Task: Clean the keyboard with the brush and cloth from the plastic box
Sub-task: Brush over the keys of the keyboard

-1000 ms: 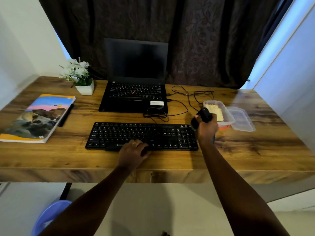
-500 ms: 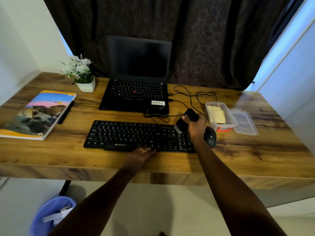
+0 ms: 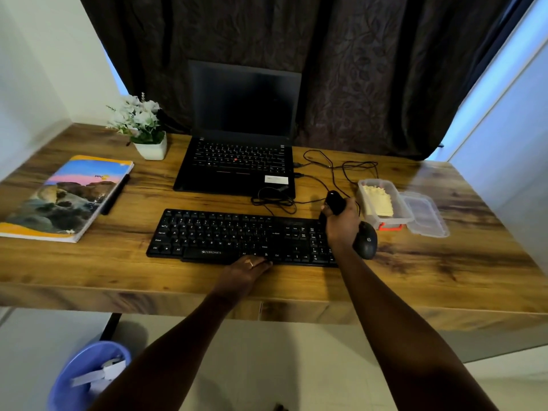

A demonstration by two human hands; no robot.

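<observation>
In the head view, the right hand (image 3: 341,225) grips the brush (image 3: 334,201) above the right end of the keyboard (image 3: 237,235). The left hand (image 3: 246,269) lies flat on its front edge. The cloth (image 3: 379,201) sits in the box (image 3: 363,185), right of the keyboard. A wide stroke could knock the mouse (image 3: 367,241), which lies just beside the keyboard under the right wrist.

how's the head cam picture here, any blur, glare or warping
Head view: dim, warm light; blue daylight glares beside the curtain at right; the wide angle skews the desk edges; the brush in the right hand is a dark blur; keyboard legends are soft.
</observation>
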